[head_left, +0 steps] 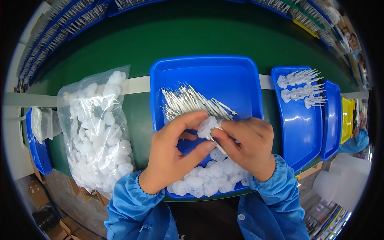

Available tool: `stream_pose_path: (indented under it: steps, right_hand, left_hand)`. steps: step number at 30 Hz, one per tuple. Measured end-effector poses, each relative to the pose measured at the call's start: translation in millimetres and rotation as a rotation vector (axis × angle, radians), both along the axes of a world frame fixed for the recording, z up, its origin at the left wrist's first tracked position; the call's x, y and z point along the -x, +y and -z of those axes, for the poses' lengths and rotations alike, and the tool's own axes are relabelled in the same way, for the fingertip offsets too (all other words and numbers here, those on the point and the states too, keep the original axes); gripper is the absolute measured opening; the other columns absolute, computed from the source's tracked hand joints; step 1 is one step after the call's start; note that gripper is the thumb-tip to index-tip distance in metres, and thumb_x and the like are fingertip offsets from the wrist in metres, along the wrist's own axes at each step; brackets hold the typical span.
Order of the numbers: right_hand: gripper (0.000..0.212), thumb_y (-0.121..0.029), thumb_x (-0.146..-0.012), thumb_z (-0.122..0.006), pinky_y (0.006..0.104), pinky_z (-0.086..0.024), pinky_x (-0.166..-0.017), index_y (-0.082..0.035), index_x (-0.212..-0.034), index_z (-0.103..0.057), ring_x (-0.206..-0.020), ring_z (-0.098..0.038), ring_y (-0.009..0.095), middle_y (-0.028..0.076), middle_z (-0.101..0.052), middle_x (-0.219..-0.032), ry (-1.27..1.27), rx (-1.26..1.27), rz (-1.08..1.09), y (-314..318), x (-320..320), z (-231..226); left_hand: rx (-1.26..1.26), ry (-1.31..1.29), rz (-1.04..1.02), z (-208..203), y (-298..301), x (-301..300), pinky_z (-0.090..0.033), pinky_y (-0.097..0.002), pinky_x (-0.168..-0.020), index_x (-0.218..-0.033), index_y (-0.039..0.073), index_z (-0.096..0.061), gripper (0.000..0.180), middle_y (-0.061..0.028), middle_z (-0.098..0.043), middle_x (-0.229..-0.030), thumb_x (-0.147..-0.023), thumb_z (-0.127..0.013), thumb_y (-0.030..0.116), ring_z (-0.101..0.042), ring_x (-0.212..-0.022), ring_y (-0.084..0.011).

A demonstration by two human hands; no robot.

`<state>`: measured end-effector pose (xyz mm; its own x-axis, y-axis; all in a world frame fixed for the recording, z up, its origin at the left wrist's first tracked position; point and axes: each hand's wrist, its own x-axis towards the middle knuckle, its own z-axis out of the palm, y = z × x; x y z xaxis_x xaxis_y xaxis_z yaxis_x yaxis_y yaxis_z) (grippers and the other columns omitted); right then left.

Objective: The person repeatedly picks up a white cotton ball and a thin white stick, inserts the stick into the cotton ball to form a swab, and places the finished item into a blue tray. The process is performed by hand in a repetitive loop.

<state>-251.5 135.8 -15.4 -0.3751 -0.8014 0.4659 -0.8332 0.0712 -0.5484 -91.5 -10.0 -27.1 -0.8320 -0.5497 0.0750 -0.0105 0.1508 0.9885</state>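
Note:
Both hands meet above a large blue tray. My left hand pinches a small, round, translucent white plastic piece between thumb and forefinger. My right hand has its fingers closed on a thin white stick, whose end is against or in the plastic piece; the fingers hide the exact joint. Beyond the hands, a pile of thin white sticks with narrow tips lies in the tray. Many loose white plastic pieces are heaped at the tray's near end, partly under my hands.
Left of the tray stands a clear bag full of white pieces. To the right, a blue tray holds several plastic pieces with sticks in them. Beyond it are another blue tray and a yellow bin. Filled trays line the green table's far edge.

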Motion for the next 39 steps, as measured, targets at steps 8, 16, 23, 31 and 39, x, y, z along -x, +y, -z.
stream_pose_path:
  steps: [8, 16, 23, 31, 39]
  right_hand:
    - [0.04, -0.005, -0.086, -0.091, 0.0294, -0.056, -0.069, -0.001, -0.122, -0.075, -0.079, -0.074, 0.013, 0.005, -0.078, -0.086, -0.674, 0.036, -0.114, 2, 4, 5]
    - [0.037, 0.002, -0.09, -0.088, 0.0249, -0.06, -0.073, 0.001, -0.123, -0.07, -0.078, -0.077, 0.011, 0.006, -0.079, -0.089, -0.871, 0.031, -0.129, 6, 0, 7]
    - [0.039, 0.003, -0.095, -0.082, 0.0267, -0.061, -0.08, 0.001, -0.13, -0.064, -0.091, -0.077, 0.012, 0.007, -0.077, -0.101, -0.955, 0.022, -0.219, 9, 1, 5]
    - [0.035, 0.005, -0.098, -0.076, 0.0297, -0.062, -0.09, 0.001, -0.131, -0.063, -0.1, -0.077, 0.013, 0.007, -0.076, -0.108, -1.162, 0.033, -0.265, 8, 1, -2]
    - [0.026, 0.006, -0.098, -0.076, 0.0296, -0.065, -0.083, 0.003, -0.122, -0.068, -0.094, -0.079, 0.014, 0.011, -0.079, -0.103, -1.255, 0.014, -0.176, 12, 2, -2]
  left_hand:
    - [0.334, 0.102, 0.037, -9, -7, 0, -0.059, -0.0363, -0.096, -0.134, 0.002, -0.075, 0.057, -0.0143, -0.072, -0.125, -0.08, -0.092, 0.0, -0.073, -0.113, -0.0263]
    - [0.409, 0.137, 0.047, -7, -6, 3, -0.059, -0.0388, -0.099, -0.136, 0.002, -0.077, 0.061, -0.0164, -0.071, -0.13, -0.077, -0.092, 0.0, -0.073, -0.114, -0.0306]
    - [0.512, 0.167, 0.078, -4, -6, 0, -0.062, -0.0387, -0.098, -0.135, -0.001, -0.076, 0.063, -0.0184, -0.07, -0.132, -0.075, -0.091, -0.007, -0.074, -0.116, -0.0324]
    - [0.491, 0.195, 0.088, -4, -8, 1, -0.062, -0.0388, -0.096, -0.135, -0.002, -0.076, 0.062, -0.0186, -0.07, -0.132, -0.075, -0.089, -0.009, -0.074, -0.115, -0.0327]
    - [0.457, 0.191, 0.123, -4, -5, 3, -0.06, -0.0384, -0.095, -0.139, 0.0, -0.075, 0.068, -0.0181, -0.071, -0.131, -0.073, -0.087, -0.009, -0.072, -0.114, -0.0328]
